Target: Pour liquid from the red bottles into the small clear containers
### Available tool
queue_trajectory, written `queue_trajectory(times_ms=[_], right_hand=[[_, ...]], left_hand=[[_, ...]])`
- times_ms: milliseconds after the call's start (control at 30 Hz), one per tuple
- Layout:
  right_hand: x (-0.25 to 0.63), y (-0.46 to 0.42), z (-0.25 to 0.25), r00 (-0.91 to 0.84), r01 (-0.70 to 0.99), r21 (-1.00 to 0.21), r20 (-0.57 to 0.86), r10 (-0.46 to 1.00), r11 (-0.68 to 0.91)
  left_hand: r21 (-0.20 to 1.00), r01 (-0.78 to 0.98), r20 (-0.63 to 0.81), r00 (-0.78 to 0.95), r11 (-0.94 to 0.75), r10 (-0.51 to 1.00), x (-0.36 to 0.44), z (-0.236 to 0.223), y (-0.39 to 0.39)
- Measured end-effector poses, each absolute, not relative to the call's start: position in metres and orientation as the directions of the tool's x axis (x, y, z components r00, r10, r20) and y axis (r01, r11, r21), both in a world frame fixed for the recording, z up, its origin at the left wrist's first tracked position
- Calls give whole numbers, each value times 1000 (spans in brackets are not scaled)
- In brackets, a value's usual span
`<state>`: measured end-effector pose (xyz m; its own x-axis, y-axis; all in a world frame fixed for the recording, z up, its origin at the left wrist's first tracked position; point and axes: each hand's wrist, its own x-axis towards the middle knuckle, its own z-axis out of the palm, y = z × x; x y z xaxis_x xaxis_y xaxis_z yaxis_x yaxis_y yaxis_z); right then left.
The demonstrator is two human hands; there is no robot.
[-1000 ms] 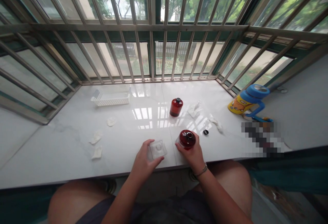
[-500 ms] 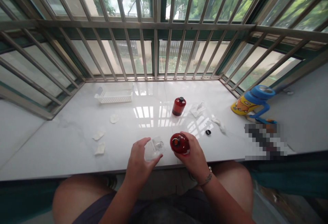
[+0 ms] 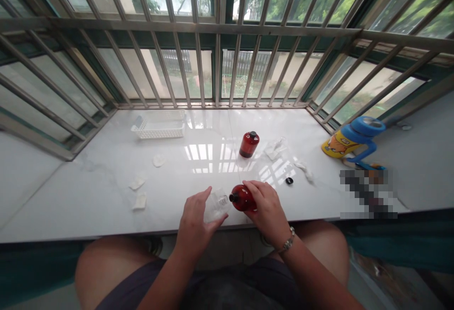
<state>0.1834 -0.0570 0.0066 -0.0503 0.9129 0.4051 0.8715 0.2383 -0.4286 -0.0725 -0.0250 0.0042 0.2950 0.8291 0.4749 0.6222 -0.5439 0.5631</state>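
Note:
My left hand (image 3: 196, 215) is wrapped round a clear, open-necked bottle (image 3: 213, 206) near the counter's front edge. In my right hand (image 3: 267, 208) is a red bottle (image 3: 243, 197) without a cap, tipped to the left. Its dark mouth lies right beside the clear bottle's threaded neck; whether the two touch I cannot tell. A black cap (image 3: 289, 181) rests on the counter to the right of my right hand. Farther back, a second red bottle (image 3: 249, 144) stands upright with its black cap on.
On the white counter (image 3: 88, 196) sit a white plastic basket (image 3: 159, 133) at the back left and several white pads (image 3: 158, 160). Crumpled white wipes (image 3: 275, 149) lie right of the capped bottle. A blue and yellow water bottle (image 3: 349, 139) leans at the right. Metal bars (image 3: 216, 71) line the window.
The red bottle in my right hand has tilted left, and its mouth has come up to the clear bottle's neck. My left hand keeps its hold, with the clear bottle shifted slightly.

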Motion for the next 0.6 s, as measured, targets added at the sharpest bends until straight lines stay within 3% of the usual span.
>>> queue_trajectory(times_ms=[600], right_hand=[[185, -54, 23, -155, 920, -294, 335, 929, 260]], left_hand=[[549, 624, 464, 326, -556, 824, -71, 0, -27]])
